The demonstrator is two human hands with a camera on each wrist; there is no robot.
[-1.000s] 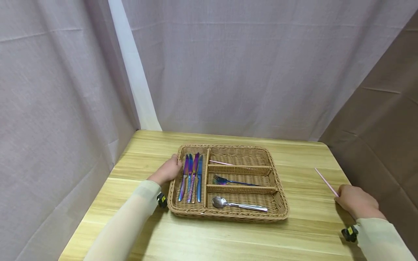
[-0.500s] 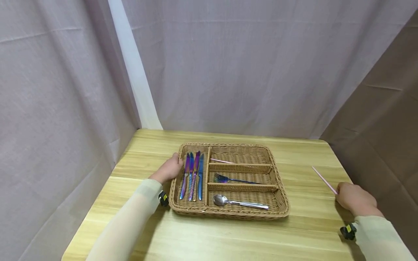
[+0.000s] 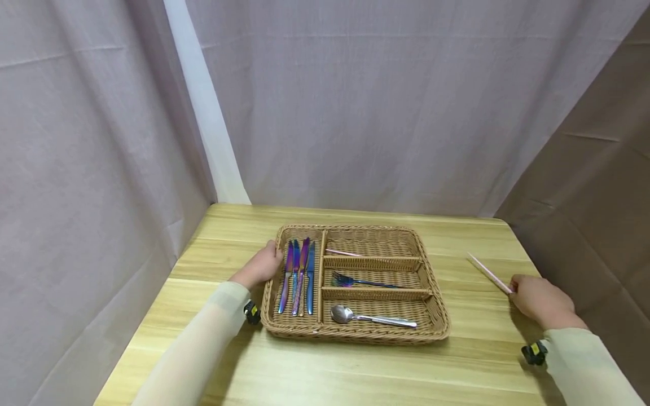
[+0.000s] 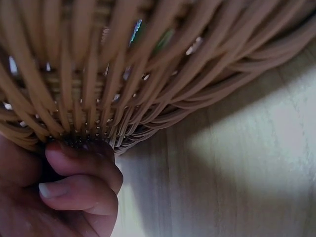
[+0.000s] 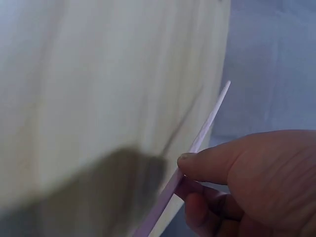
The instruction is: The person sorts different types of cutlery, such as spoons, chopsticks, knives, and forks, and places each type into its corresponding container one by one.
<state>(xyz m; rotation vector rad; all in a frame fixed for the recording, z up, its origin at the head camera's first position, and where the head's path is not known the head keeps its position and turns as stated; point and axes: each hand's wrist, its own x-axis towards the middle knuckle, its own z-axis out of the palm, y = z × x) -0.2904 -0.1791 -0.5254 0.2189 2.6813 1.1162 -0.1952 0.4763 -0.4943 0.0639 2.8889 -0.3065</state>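
At the left side of a woven cutlery basket (image 3: 376, 337), my left hand (image 3: 261, 266) grips the rim; the left wrist view shows its fingers (image 4: 79, 192) curled against the wicker. Out to the right over the table, my right hand (image 3: 542, 303) pinches a pink chopstick (image 5: 202, 133) between thumb and fingers. The chopstick's tip points away toward the back, and its shadow falls apart from it on the wood. Several iridescent knives (image 3: 303, 258) lie in the basket's left compartment. A pink chopstick (image 3: 342, 252) lies partly hidden in the back compartment.
A dark iridescent fork (image 3: 345, 279) lies in the middle compartment, and a silver spoon (image 3: 341, 314) in the front one. The wooden table (image 3: 304, 372) ends at grey curtains (image 3: 355, 124) behind and a brown curtain (image 3: 599, 192) at the right.
My right hand has moved a little to the left, toward the basket, with the chopstick in its fingers. My left hand keeps hold of the basket, which stays in place.
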